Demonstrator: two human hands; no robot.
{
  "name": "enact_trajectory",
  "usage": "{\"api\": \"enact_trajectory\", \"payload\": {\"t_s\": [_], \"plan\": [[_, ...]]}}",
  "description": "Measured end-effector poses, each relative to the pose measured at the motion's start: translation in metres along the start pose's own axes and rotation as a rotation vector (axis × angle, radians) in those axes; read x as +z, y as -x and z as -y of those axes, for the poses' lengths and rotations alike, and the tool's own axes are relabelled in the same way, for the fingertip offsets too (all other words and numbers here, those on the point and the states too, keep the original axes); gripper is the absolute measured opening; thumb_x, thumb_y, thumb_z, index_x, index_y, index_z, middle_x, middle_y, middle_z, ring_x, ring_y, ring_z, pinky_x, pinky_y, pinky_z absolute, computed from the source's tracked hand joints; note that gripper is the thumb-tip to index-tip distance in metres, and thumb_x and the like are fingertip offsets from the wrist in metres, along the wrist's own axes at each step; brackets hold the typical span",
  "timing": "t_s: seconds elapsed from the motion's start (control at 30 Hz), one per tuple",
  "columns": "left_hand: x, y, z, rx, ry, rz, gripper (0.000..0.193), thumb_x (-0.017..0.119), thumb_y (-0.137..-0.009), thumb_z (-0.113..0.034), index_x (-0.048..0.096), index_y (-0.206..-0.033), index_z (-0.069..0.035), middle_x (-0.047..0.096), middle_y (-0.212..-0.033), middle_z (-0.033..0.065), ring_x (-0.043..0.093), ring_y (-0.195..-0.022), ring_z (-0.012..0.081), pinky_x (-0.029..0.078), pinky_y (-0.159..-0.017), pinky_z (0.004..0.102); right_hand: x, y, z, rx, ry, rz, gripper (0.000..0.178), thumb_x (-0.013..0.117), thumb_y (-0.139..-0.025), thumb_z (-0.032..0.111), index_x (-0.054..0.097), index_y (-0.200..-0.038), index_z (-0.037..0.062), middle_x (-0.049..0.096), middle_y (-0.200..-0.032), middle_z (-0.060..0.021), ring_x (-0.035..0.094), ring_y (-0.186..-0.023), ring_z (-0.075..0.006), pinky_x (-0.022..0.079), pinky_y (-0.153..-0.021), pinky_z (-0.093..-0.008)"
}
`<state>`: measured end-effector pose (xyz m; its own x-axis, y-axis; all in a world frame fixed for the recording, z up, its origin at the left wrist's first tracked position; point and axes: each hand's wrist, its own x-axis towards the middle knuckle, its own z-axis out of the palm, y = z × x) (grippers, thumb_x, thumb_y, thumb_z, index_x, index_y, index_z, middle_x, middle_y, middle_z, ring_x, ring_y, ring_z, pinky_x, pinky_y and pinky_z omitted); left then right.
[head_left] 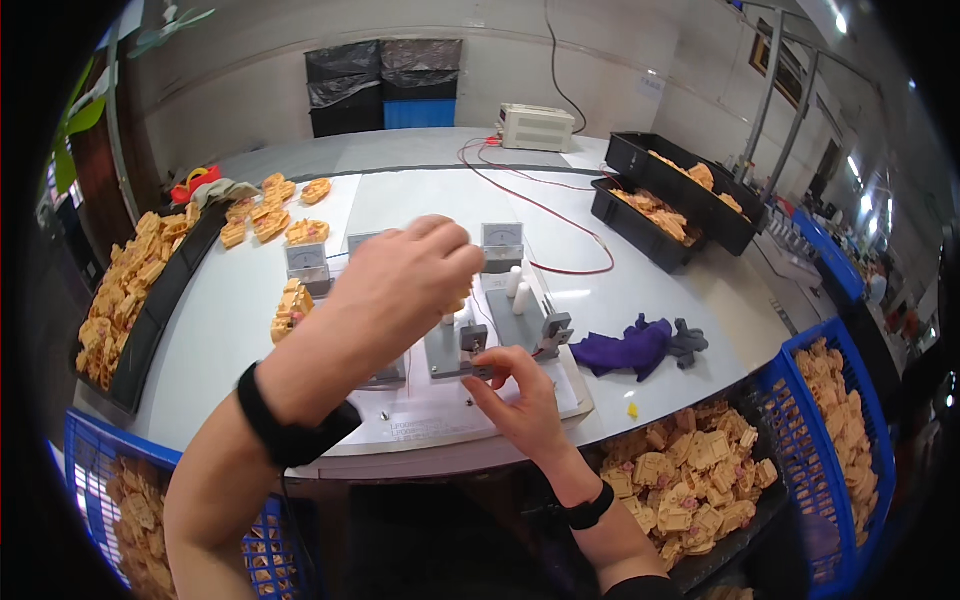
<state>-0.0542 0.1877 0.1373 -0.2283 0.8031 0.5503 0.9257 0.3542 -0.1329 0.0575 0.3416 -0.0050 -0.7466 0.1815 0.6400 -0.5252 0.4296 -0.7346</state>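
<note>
2 grips: left hand (408, 268) pinches a yellow part (462, 298) above the board (450, 415), right hand (520, 402) pinches the board's grey clamp (474, 339)

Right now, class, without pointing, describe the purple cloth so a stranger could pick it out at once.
At the white table, find the person's right hand. To its right lies a crumpled cloth, its purple colour setting it apart from the grey fixtures on its left and the grey bundle on its right.

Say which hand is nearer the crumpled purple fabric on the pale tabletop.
Right. The right hand is left of the fabric and lower in the picture; the left hand is farther left and higher.
</note>
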Motion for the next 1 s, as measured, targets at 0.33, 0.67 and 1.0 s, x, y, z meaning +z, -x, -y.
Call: {"api": "enact_trajectory", "payload": {"t_s": [0.33,0.67,1.0], "plan": [[-0.045,0.109,-0.046,-0.693,1.094,0.283,0.048,0.079,-0.072,-0.002,0.061,-0.116,-0.001,0.066,-0.113,0.0093,0.066,-0.104,0.0158,0.051,-0.092,0.0297,-0.022,0.03,0.035,-0.126,-0.021,0.09,0.073,0.08,-0.086,0.042,0.048,-0.141,0.0064,0.053,-0.139,-0.017,0.051,-0.128,-0.0339,0.042,-0.108,-0.0444],[-0.004,0.125,-0.098,-0.675,1.011,0.815,0.048,0.074,-0.094,-0.019,0.053,-0.131,0.002,0.067,-0.119,0.0166,0.068,-0.102,0.0202,0.055,-0.085,0.0326,-0.05,0.101,0.063,0.529,-0.12,0.674,0.057,0.069,-0.095,0.039,0.048,-0.135,0.0032,0.07,-0.105,-0.0199,0.07,-0.096,-0.0372,0.056,-0.081,-0.0412],[-0.028,0.193,-0.073,-0.723,0.964,0.637,0.054,0.074,-0.09,-0.01,0.055,-0.139,0.001,0.067,-0.123,0.0181,0.067,-0.107,0.023,0.053,-0.089,0.0333,-0.069,0.163,0.008,1.062,-0.138,0.759,0.063,0.063,-0.094,0.052,0.057,-0.12,-0.0051,0.071,-0.095,-0.0135,0.069,-0.068,-0.0183,0.057,-0.06,-0.0308]]}}
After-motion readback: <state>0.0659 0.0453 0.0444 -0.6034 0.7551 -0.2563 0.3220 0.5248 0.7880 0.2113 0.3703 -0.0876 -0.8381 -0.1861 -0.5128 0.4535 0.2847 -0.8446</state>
